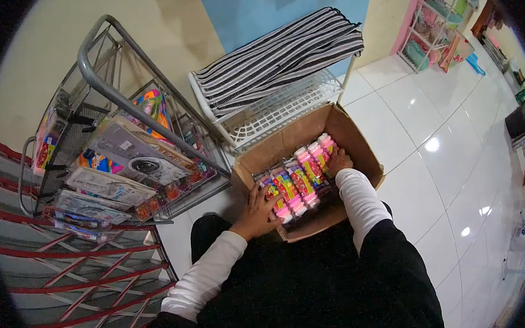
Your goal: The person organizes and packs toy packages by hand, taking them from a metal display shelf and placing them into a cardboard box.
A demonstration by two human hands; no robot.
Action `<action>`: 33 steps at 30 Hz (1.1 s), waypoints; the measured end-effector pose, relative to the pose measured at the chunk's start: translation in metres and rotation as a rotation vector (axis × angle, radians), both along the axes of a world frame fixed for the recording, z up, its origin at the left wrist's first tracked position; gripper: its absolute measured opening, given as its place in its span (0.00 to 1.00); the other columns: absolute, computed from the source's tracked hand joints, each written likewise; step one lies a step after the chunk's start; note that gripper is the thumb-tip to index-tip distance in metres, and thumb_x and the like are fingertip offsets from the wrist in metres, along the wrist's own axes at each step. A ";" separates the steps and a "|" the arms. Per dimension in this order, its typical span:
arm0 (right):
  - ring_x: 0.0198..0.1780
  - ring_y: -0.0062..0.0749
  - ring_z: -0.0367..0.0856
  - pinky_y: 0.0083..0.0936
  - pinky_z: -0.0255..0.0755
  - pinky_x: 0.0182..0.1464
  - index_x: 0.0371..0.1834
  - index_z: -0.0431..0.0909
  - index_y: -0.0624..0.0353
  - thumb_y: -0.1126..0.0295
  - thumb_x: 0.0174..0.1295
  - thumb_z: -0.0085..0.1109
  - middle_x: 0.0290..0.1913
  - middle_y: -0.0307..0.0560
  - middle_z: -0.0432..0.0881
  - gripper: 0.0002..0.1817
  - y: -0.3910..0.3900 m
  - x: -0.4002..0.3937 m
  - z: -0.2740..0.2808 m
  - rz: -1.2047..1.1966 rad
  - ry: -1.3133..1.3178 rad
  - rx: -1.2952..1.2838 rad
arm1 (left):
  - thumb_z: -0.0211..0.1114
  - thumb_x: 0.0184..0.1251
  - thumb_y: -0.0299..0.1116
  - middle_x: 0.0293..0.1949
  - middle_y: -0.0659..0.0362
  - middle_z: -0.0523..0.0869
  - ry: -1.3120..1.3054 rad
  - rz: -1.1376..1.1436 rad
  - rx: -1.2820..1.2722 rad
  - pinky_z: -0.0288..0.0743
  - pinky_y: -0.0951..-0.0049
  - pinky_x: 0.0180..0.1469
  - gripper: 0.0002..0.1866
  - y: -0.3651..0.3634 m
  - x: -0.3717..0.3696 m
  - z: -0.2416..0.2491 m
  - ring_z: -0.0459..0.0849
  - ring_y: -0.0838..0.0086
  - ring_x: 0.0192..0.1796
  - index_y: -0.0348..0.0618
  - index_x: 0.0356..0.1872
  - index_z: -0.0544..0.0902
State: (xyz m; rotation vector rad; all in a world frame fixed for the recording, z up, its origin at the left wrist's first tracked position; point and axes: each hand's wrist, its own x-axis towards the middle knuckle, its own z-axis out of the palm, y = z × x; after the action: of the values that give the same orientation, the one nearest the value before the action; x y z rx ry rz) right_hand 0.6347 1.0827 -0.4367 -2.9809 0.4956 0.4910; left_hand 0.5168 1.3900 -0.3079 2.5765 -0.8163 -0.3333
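An open cardboard box (357, 135) stands on the floor in front of me. Inside it lies a row of colourful packs (292, 183) with pink and white ends and yellow labels, side by side. My left hand (256, 212) rests with spread fingers on the left end of the row, at the box's near left edge. At the right end, my right hand (338, 162) reaches into the box and touches the packs; its fingers are bent, and whether they grip a pack is hard to make out.
A grey metal rack (104, 83) with magazines and packaged goods is on the left, above a red folding gate (71, 287). Behind the box stands a white shelf (271, 112) under a striped cloth (274, 61). Another shelf (431, 24) is at the far right.
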 end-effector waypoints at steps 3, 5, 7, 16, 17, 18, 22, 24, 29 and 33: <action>0.54 0.50 0.74 0.39 0.72 0.53 0.65 0.57 0.51 0.45 0.56 0.53 0.56 0.53 0.69 0.37 -0.003 0.003 0.004 0.016 0.054 0.037 | 0.67 0.48 0.50 0.65 0.46 0.56 -0.029 -0.006 0.001 0.45 0.47 0.68 0.36 0.001 0.000 -0.006 0.43 0.46 0.70 0.51 0.61 0.70; 0.54 0.53 0.73 0.41 0.70 0.54 0.66 0.55 0.52 0.44 0.56 0.53 0.57 0.57 0.68 0.38 -0.001 0.002 0.019 0.013 0.071 0.087 | 0.65 0.49 0.51 0.65 0.45 0.56 0.024 0.004 -0.044 0.44 0.45 0.68 0.36 0.001 -0.002 -0.006 0.42 0.46 0.71 0.52 0.62 0.69; 0.55 0.55 0.73 0.42 0.70 0.55 0.65 0.58 0.52 0.45 0.56 0.52 0.59 0.58 0.67 0.36 0.013 -0.006 0.039 0.038 0.029 0.094 | 0.64 0.50 0.52 0.65 0.44 0.56 0.024 0.009 -0.046 0.44 0.44 0.68 0.36 0.004 -0.002 -0.006 0.43 0.44 0.70 0.52 0.63 0.68; 0.36 0.25 0.76 0.24 0.70 0.35 0.56 0.68 0.51 0.47 0.66 0.40 0.39 0.39 0.78 0.24 0.146 -0.070 0.032 0.157 0.260 1.415 | 0.60 0.60 0.45 0.67 0.45 0.55 -0.032 -0.023 -0.077 0.49 0.50 0.68 0.26 0.014 -0.011 0.009 0.45 0.48 0.71 0.38 0.55 0.71; 0.34 0.21 0.74 0.20 0.69 0.33 0.56 0.68 0.50 0.46 0.68 0.38 0.38 0.36 0.77 0.24 0.163 -0.088 0.093 -0.164 0.414 1.623 | 0.60 0.61 0.42 0.65 0.45 0.58 0.017 0.005 -0.236 0.52 0.52 0.67 0.23 0.025 -0.012 0.008 0.50 0.49 0.70 0.38 0.52 0.73; 0.37 0.21 0.74 0.21 0.69 0.35 0.56 0.68 0.49 0.45 0.66 0.40 0.40 0.36 0.77 0.24 0.167 -0.088 0.078 -0.154 0.400 1.661 | 0.60 0.61 0.40 0.63 0.45 0.62 0.061 0.028 -0.395 0.55 0.55 0.66 0.20 0.035 -0.010 0.004 0.55 0.51 0.68 0.37 0.50 0.74; 0.51 0.37 0.76 0.30 0.71 0.50 0.70 0.53 0.56 0.61 0.60 0.57 0.52 0.52 0.77 0.36 0.188 -0.101 0.074 0.313 0.010 1.404 | 0.60 0.59 0.29 0.50 0.48 0.77 -0.270 0.160 -0.563 0.69 0.62 0.55 0.08 0.077 -0.016 0.098 0.76 0.57 0.54 0.37 0.38 0.79; 0.52 0.43 0.77 0.32 0.70 0.52 0.69 0.54 0.55 0.68 0.56 0.54 0.51 0.58 0.77 0.36 0.193 -0.108 0.068 0.414 -0.040 1.197 | 0.60 0.57 0.27 0.42 0.51 0.81 -0.569 0.154 -0.482 0.73 0.63 0.49 0.05 0.100 -0.020 0.180 0.80 0.59 0.45 0.40 0.35 0.79; 0.55 0.49 0.75 0.32 0.67 0.56 0.65 0.62 0.59 0.78 0.53 0.47 0.51 0.59 0.78 0.31 0.204 -0.110 0.090 0.348 0.034 1.038 | 0.59 0.48 0.23 0.37 0.52 0.81 -1.195 0.309 -0.085 0.71 0.64 0.50 0.12 0.186 0.006 0.360 0.80 0.58 0.44 0.39 0.37 0.78; 0.56 0.48 0.74 0.32 0.66 0.57 0.64 0.63 0.57 0.79 0.51 0.45 0.52 0.59 0.77 0.31 0.198 -0.106 0.083 0.388 0.008 1.073 | 0.63 0.44 0.27 0.53 0.48 0.75 -0.963 0.563 0.273 0.64 0.60 0.61 0.30 0.292 0.075 0.413 0.71 0.57 0.58 0.41 0.56 0.70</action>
State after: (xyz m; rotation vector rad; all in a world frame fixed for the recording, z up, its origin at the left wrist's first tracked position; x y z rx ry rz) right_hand 0.5286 1.2808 -0.3534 -2.0030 -0.3000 0.5524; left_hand 0.5921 1.6817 0.1047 3.0327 -0.2553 1.0968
